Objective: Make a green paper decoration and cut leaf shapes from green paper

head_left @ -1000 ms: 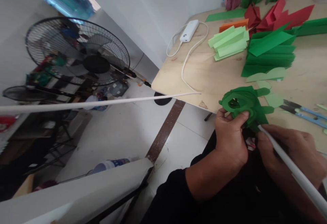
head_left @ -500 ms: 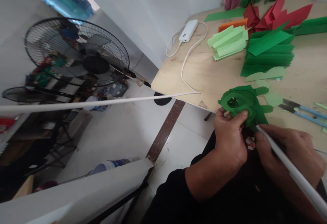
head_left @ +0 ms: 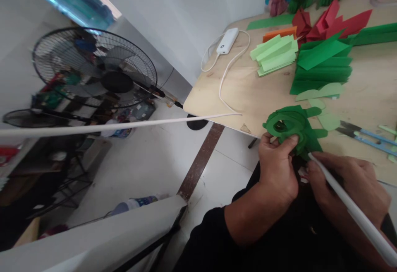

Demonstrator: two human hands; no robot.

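My left hand (head_left: 276, 168) is closed on a green paper cutout (head_left: 305, 125), thumb on top. The cutout has a ring with a round hole, stacked layers and two rounded tabs pointing right. My right hand (head_left: 350, 181) is closed at the cutout's lower edge, thumb and forefinger together around a long white stick-like thing (head_left: 344, 199). Its tip is by the green paper, and it runs toward the lower right. What exactly it is, I cannot tell. To the right, blue-handled thread snips (head_left: 369, 135) lie on the table, near pale green paper pieces (head_left: 328, 121).
On the wooden table (head_left: 263, 92) are folded dark green papers (head_left: 322, 67), light green strips (head_left: 276, 54), red folded papers (head_left: 328, 23) and a white power bank (head_left: 228, 41). Its white cable (head_left: 139, 123) crosses leftward. A black fan (head_left: 116, 81) stands left. Paper figures line the wall.
The whole view has shifted slightly. Both hands keep their grips, and the green cutout stays in nearly the same place.
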